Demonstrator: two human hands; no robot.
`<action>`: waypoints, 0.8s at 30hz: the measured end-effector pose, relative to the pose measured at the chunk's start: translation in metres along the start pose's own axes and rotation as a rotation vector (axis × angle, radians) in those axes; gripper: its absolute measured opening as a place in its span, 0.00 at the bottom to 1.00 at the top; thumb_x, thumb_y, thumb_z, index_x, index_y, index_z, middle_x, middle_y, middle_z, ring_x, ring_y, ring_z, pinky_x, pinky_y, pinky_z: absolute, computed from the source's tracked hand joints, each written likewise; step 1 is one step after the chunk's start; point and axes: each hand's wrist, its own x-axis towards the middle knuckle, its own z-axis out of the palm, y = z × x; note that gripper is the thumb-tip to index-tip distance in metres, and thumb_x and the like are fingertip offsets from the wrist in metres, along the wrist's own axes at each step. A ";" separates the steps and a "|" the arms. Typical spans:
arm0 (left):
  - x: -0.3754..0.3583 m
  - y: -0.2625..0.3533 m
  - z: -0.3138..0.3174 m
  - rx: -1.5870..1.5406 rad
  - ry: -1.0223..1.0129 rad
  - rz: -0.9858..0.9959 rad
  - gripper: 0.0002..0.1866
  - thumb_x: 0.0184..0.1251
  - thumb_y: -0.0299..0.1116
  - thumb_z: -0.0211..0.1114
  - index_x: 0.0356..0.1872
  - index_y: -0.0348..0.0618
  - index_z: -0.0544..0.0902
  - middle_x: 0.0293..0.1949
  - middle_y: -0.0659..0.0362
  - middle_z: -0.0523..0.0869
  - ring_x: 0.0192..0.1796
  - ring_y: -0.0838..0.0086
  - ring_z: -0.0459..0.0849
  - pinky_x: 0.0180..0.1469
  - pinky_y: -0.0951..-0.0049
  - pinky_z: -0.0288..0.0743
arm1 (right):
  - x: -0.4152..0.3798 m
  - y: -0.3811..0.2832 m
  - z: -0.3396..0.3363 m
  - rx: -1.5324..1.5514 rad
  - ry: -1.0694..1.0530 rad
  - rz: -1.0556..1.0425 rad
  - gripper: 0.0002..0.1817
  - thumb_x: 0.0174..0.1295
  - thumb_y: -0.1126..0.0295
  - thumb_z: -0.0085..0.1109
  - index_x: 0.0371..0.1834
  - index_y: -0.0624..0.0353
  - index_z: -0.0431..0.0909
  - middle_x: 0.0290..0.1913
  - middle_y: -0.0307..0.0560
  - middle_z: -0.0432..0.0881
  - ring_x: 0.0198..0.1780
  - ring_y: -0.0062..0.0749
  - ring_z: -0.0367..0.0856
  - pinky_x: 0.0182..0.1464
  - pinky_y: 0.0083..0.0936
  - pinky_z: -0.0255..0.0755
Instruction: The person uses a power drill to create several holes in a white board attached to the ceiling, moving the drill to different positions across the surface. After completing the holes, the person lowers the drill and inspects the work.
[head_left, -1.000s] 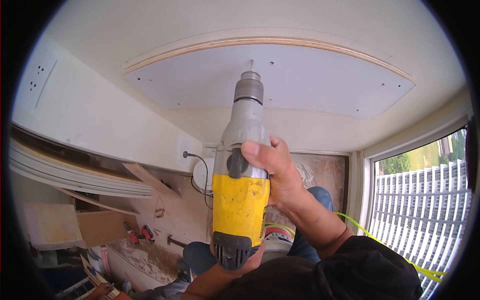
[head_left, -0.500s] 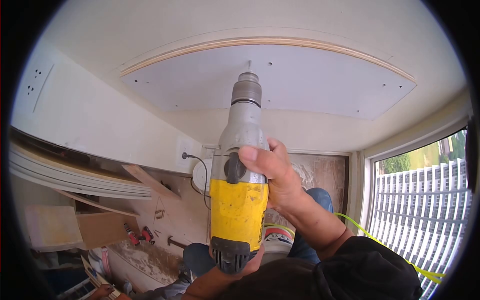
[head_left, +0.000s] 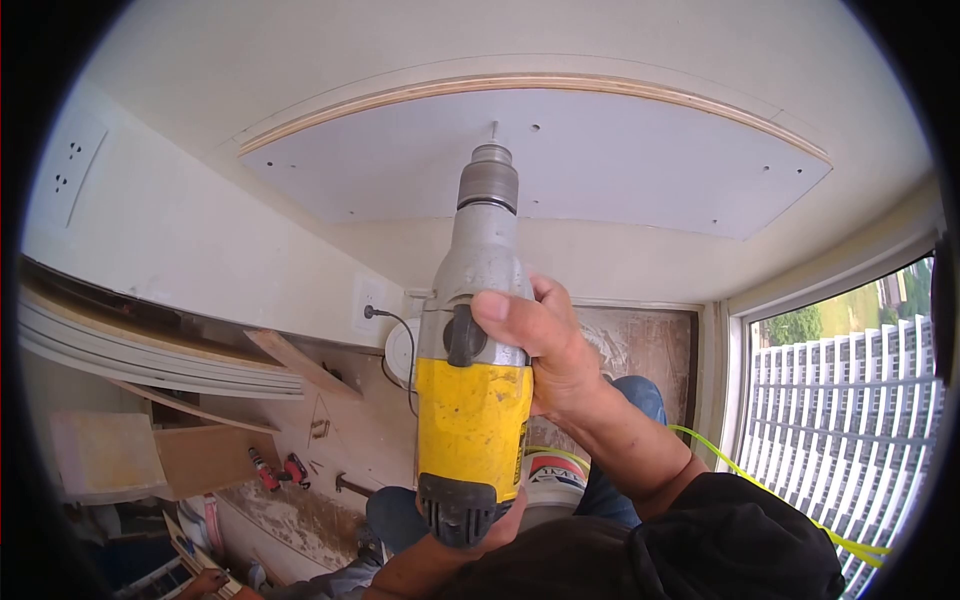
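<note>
A yellow and grey power drill stands nearly upright in front of me, its chuck and thin bit pointing up at a white panel with a plywood edge. The bit's tip appears to meet the panel, left of a dark hole. My right hand wraps round the drill's grey front housing from the right, thumb across the near side. Lower down, my left hand is closed at the drill's rear end, mostly hidden behind the black vented cap.
A window with white slats is at the right, near a yellow-green cable. A bucket stands below. Red tools, a hammer and wood pieces lie at lower left. Another person's hand shows at bottom left.
The drill and both my hands have shifted very slightly left in the view. My grip looks the same.
</note>
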 end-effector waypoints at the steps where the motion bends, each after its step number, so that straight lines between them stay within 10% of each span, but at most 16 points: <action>1: 0.001 0.001 -0.001 0.004 -0.005 0.002 0.12 0.64 0.17 0.70 0.48 0.34 0.88 0.44 0.52 0.90 0.46 0.58 0.89 0.53 0.62 0.82 | 0.000 0.000 0.000 0.002 0.000 -0.002 0.24 0.63 0.61 0.76 0.53 0.65 0.78 0.41 0.45 0.86 0.38 0.27 0.88 0.43 0.28 0.84; 7: -0.008 -0.004 0.004 0.030 -0.036 -0.082 0.16 0.55 0.31 0.78 0.45 0.40 0.91 0.47 0.52 0.91 0.49 0.52 0.90 0.57 0.42 0.80 | -0.001 -0.001 0.000 -0.010 -0.006 -0.005 0.23 0.64 0.60 0.75 0.54 0.65 0.78 0.41 0.46 0.87 0.38 0.28 0.88 0.44 0.29 0.84; 19: 0.004 0.002 0.000 -0.114 -0.058 -0.119 0.10 0.63 0.19 0.71 0.45 0.40 0.88 0.42 0.56 0.88 0.46 0.62 0.88 0.51 0.64 0.80 | 0.001 0.002 -0.002 -0.022 0.009 -0.008 0.24 0.65 0.60 0.75 0.54 0.65 0.78 0.41 0.47 0.87 0.37 0.28 0.89 0.41 0.29 0.84; 24: -0.001 0.005 0.002 -0.130 -0.056 -0.230 0.09 0.59 0.28 0.77 0.41 0.40 0.91 0.42 0.51 0.90 0.45 0.53 0.89 0.53 0.50 0.81 | 0.001 0.001 0.000 -0.008 -0.003 -0.014 0.23 0.65 0.61 0.75 0.54 0.65 0.78 0.41 0.47 0.87 0.37 0.29 0.89 0.42 0.29 0.84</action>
